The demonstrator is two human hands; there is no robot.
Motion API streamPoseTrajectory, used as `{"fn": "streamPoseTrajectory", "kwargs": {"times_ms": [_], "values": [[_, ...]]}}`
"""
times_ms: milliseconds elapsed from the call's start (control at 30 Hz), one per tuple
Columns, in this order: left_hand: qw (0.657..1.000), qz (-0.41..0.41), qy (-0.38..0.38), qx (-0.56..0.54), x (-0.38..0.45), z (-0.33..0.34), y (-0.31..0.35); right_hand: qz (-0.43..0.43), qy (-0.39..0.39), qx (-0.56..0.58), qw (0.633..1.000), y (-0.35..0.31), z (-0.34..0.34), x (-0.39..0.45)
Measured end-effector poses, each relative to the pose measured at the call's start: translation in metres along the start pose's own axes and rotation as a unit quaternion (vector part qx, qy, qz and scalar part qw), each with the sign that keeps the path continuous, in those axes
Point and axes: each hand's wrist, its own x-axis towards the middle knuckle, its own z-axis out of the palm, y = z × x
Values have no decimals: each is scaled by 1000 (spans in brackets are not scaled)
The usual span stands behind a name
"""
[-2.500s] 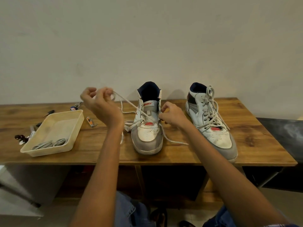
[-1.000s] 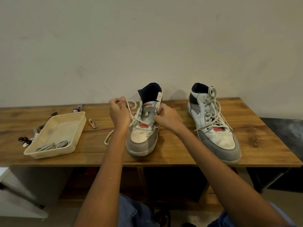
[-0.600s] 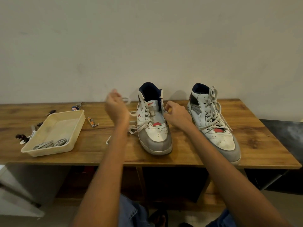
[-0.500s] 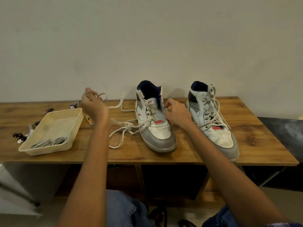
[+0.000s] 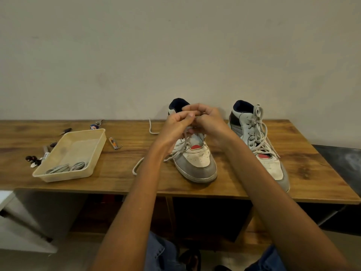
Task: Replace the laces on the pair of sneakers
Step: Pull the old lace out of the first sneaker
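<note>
Sneakers standing on wooden table, left hand and right hand meeting over near sneaker, fingers pinching its white lace, second sneaker sitting laced alongside, grey laces lying in cream tray.

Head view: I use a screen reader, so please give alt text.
Both hands, left hand and right hand, pinch a white lace above the left sneaker on a wooden table. The right sneaker stands laced; a tray holds grey laces.
</note>
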Motion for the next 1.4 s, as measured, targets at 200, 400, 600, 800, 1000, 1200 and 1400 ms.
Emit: {"fn": "streamPoseTrajectory", "kwargs": {"times_ms": [200, 400, 600, 800, 1000, 1200, 1400], "values": [[988, 7, 133, 73, 0, -31, -9, -24, 205, 145, 968, -23, -28, 0], [856, -138, -46, 496, 2, -49, -53, -247, 351, 194, 882, -73, -69, -13], [881, -72, 105, 456, 2, -46, -43, -178, 188, -157, 953, -28, -43, -2], [932, 174, 138, 286, 1, -14, -25, -41, -85, -342, 935, 13, -8, 2], [961, 181, 159, 133, -1, -8, -21, 20, -127, -191, 973, 11, -18, 1], [964, 101, 161, 187, 2, -8, -27, 52, -78, -172, 981, 9, -29, 2], [869, -8, 114, 481, 2, -1, -48, 63, 29, -60, 996, 14, -33, 8]]}}
